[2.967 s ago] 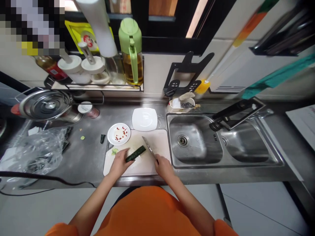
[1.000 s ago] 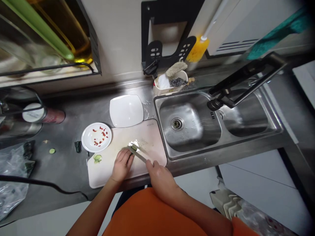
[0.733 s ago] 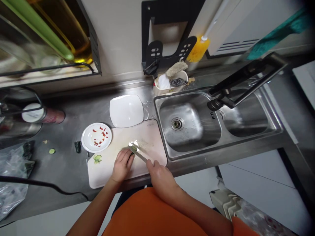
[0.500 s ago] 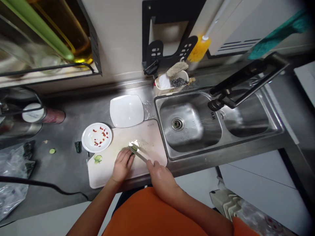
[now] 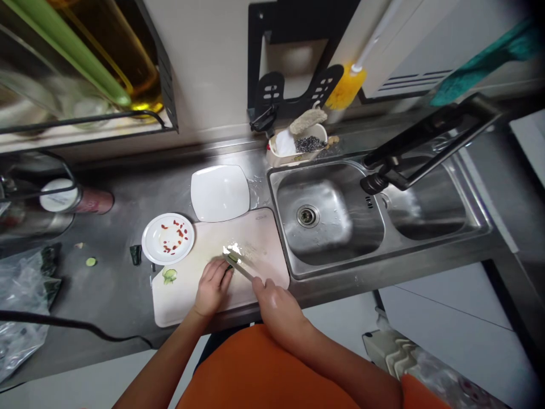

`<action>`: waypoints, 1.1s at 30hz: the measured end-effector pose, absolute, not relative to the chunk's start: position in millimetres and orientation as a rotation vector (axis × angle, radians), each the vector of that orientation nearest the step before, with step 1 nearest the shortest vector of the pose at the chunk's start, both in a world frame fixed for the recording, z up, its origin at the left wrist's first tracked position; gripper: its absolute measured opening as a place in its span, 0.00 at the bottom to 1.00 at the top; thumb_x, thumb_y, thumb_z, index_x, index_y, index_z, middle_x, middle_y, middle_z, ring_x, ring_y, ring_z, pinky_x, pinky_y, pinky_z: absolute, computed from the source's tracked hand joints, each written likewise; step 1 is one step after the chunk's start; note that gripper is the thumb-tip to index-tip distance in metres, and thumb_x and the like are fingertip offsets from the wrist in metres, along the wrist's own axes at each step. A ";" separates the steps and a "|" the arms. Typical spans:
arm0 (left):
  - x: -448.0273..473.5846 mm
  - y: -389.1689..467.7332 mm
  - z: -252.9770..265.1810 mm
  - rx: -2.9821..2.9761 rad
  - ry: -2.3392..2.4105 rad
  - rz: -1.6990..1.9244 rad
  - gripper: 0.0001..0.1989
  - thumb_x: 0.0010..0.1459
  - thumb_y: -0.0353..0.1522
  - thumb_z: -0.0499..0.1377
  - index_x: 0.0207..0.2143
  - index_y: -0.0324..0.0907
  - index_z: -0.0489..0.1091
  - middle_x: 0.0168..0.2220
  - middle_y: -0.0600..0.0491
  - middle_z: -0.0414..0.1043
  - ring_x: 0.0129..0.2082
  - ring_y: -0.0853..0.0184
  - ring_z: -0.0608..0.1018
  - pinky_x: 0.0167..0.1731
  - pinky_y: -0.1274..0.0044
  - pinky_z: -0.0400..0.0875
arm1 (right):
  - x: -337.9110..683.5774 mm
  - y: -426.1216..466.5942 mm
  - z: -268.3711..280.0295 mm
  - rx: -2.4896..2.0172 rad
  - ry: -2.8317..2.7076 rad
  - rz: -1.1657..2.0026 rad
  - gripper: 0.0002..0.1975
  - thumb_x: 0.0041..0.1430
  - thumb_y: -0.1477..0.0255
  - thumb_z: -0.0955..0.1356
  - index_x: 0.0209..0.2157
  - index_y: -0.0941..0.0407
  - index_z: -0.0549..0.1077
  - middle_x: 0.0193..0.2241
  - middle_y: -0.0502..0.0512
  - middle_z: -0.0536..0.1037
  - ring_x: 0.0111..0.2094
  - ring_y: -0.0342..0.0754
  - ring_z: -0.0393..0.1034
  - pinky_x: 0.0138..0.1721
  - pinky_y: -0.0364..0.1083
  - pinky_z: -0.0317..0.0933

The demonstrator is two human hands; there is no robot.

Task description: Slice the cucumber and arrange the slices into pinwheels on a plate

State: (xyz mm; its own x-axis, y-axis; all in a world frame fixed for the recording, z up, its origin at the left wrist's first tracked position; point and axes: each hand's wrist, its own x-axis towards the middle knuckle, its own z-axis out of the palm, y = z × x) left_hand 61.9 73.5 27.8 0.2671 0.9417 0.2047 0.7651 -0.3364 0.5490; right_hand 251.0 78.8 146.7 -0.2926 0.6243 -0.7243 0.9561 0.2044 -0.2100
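My right hand [image 5: 276, 304] is closed round the handle of a knife [image 5: 243, 270], whose blade slants up and left over the cutting board [image 5: 268, 244]. Fingers bent, my left hand [image 5: 213, 281] presses a piece of cucumber [image 5: 230, 266] onto the board right beside the blade. Most of that piece is hidden under the fingers and the knife. A few thin cucumber slices [image 5: 169, 276] lie at the board's left end. Touching the board's upper left is a round white plate [image 5: 147, 241] with small red pieces on it. A square white plate [image 5: 219, 193] stands behind the board.
To the right is a steel double sink [image 5: 293, 271] with a black faucet [image 5: 374, 183]. A caddy [image 5: 293, 159] with scrubbers stands behind it. On the left counter lie a cucumber end [image 5: 91, 262], a dark green piece [image 5: 135, 255] and a plastic bag [image 5: 21, 329].
The knife blade has tilted slightly against the cucumber. Both hands stay in almost the same place, and the whole view has shifted very little.
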 end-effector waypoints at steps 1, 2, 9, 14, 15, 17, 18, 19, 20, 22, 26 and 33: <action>61.8 73.3 27.5 2.201 1.561 0.719 0.10 0.60 0.29 0.54 0.45 0.41 0.67 0.43 0.47 0.72 0.46 0.61 0.73 0.50 0.66 0.68 | 250.8 79.1 147.1 1.464 1.997 -0.898 0.14 0.60 0.84 0.56 0.46 0.59 0.62 0.34 0.60 0.71 0.33 0.51 0.72 0.32 0.45 0.64; 61.8 73.2 27.3 2.200 1.562 0.718 0.10 0.60 0.29 0.54 0.45 0.41 0.67 0.43 0.47 0.72 0.46 0.61 0.73 0.50 0.66 0.68 | 250.4 79.3 147.2 1.463 1.999 -0.900 0.14 0.60 0.84 0.57 0.46 0.59 0.62 0.34 0.60 0.71 0.33 0.51 0.72 0.33 0.45 0.64; 61.3 72.7 24.6 2.199 1.549 0.728 0.10 0.60 0.30 0.54 0.45 0.41 0.68 0.43 0.47 0.72 0.45 0.62 0.73 0.50 0.65 0.68 | 245.9 82.7 142.3 1.482 2.003 -0.903 0.15 0.59 0.85 0.55 0.45 0.58 0.62 0.34 0.59 0.72 0.34 0.51 0.73 0.33 0.45 0.65; 61.4 73.0 24.2 2.189 1.551 0.738 0.10 0.61 0.30 0.54 0.45 0.41 0.68 0.42 0.47 0.73 0.45 0.62 0.74 0.51 0.65 0.68 | 244.6 83.7 139.2 1.489 2.018 -0.885 0.14 0.61 0.85 0.55 0.44 0.58 0.63 0.33 0.59 0.72 0.34 0.50 0.73 0.34 0.44 0.65; 61.5 73.0 24.4 2.189 1.552 0.737 0.10 0.61 0.30 0.54 0.45 0.41 0.68 0.43 0.47 0.73 0.45 0.62 0.73 0.51 0.65 0.68 | 244.3 83.6 138.6 1.492 2.021 -0.882 0.14 0.61 0.85 0.55 0.44 0.58 0.63 0.33 0.59 0.72 0.34 0.50 0.73 0.33 0.44 0.65; 61.6 72.9 24.8 2.189 1.555 0.730 0.10 0.61 0.30 0.53 0.45 0.41 0.68 0.43 0.47 0.72 0.46 0.62 0.73 0.51 0.66 0.67 | 243.2 83.5 137.1 1.502 2.026 -0.880 0.14 0.61 0.84 0.55 0.44 0.58 0.63 0.33 0.59 0.72 0.34 0.50 0.73 0.33 0.44 0.65; 61.7 72.8 25.0 2.189 1.556 0.726 0.10 0.61 0.30 0.53 0.45 0.41 0.68 0.43 0.47 0.72 0.46 0.62 0.73 0.51 0.66 0.67 | 242.4 83.6 136.2 1.510 2.027 -0.879 0.14 0.61 0.84 0.55 0.44 0.58 0.63 0.33 0.59 0.72 0.34 0.51 0.73 0.33 0.44 0.65; 61.7 72.8 25.3 2.188 1.558 0.721 0.10 0.61 0.30 0.53 0.45 0.42 0.68 0.44 0.47 0.72 0.46 0.62 0.73 0.51 0.66 0.67 | 241.6 83.9 135.2 1.518 2.028 -0.878 0.14 0.61 0.84 0.55 0.44 0.58 0.63 0.33 0.59 0.72 0.34 0.51 0.73 0.33 0.44 0.65; 61.7 72.9 25.6 2.188 1.560 0.718 0.10 0.61 0.30 0.53 0.45 0.42 0.68 0.44 0.47 0.72 0.46 0.62 0.73 0.51 0.66 0.67 | 240.6 84.3 134.0 1.526 2.026 -0.878 0.15 0.61 0.84 0.55 0.44 0.58 0.63 0.33 0.59 0.72 0.34 0.51 0.73 0.33 0.44 0.65; 61.8 73.3 26.4 2.187 1.563 0.717 0.10 0.61 0.30 0.53 0.45 0.42 0.68 0.44 0.48 0.72 0.46 0.62 0.73 0.51 0.66 0.67 | 238.8 85.3 131.2 1.536 2.029 -0.878 0.15 0.60 0.84 0.55 0.44 0.58 0.64 0.33 0.60 0.72 0.34 0.52 0.73 0.33 0.45 0.64; 62.4 74.3 27.7 2.180 1.551 0.725 0.10 0.61 0.29 0.53 0.45 0.42 0.68 0.44 0.48 0.72 0.46 0.62 0.73 0.51 0.66 0.67 | 236.1 86.9 123.8 1.554 2.041 -0.883 0.15 0.58 0.85 0.55 0.43 0.59 0.65 0.33 0.60 0.73 0.35 0.50 0.73 0.34 0.43 0.64; 61.9 73.2 25.7 2.153 1.551 0.716 0.11 0.61 0.30 0.53 0.45 0.42 0.68 0.44 0.48 0.73 0.46 0.63 0.73 0.51 0.66 0.67 | 228.0 90.5 105.4 1.591 2.102 -0.890 0.16 0.61 0.83 0.54 0.45 0.59 0.65 0.33 0.59 0.73 0.35 0.50 0.72 0.34 0.43 0.63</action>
